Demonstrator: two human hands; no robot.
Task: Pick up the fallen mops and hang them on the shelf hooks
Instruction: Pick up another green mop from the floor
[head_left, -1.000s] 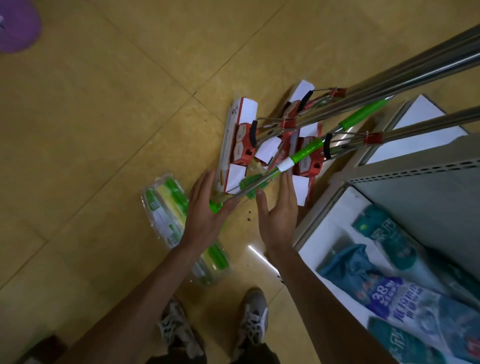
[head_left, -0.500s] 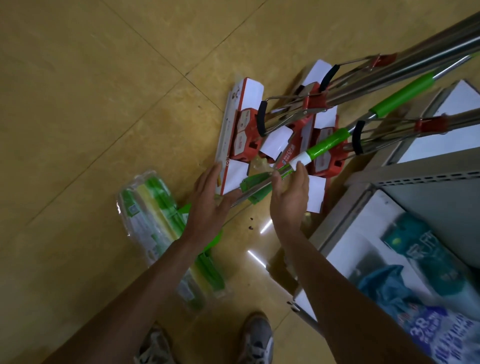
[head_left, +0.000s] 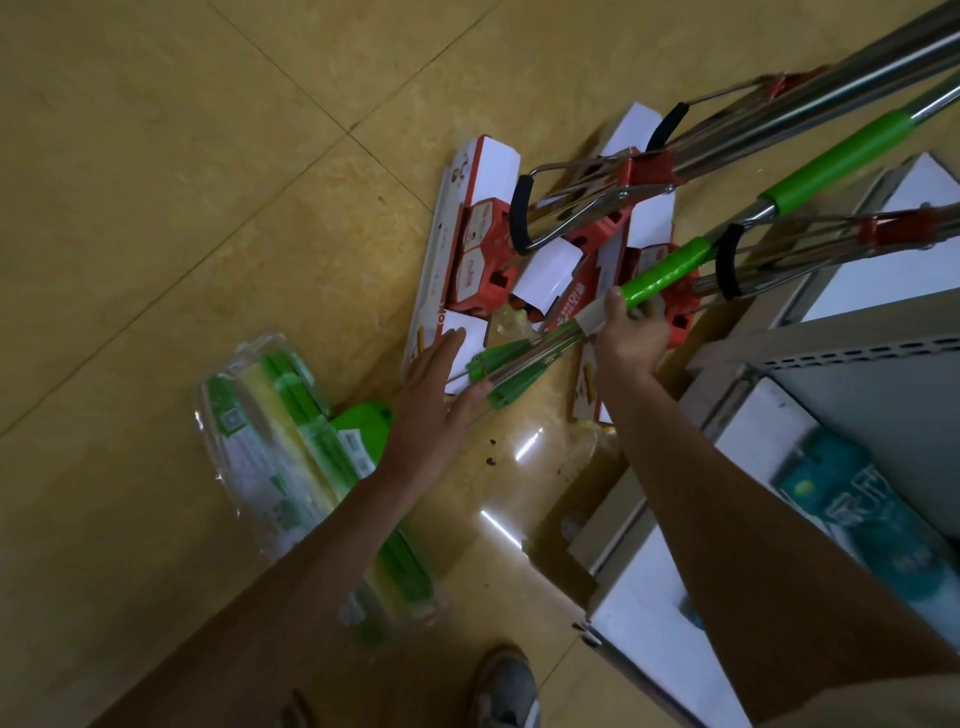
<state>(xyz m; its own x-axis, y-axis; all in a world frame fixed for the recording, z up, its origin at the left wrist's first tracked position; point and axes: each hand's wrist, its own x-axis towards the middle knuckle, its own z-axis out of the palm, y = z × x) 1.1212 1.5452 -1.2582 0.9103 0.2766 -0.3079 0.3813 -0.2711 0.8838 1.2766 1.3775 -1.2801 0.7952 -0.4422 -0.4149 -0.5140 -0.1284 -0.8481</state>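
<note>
Green mop (head_left: 667, 270) axis runs low-left to up-right; I see R hand (head_left: 629, 338) gripping its shaft, L hand (head_left: 436, 395) flat-open nr linkage.

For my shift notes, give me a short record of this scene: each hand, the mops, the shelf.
right hand: grips the green mop at its handle
left hand: open, fingers straight, by the mop's rods; contact unclear
mop head: wrapped, lying on the floor
red mops: boxed heads on the floor, handles slanting up right
shelf: at right, packets on it
</note>
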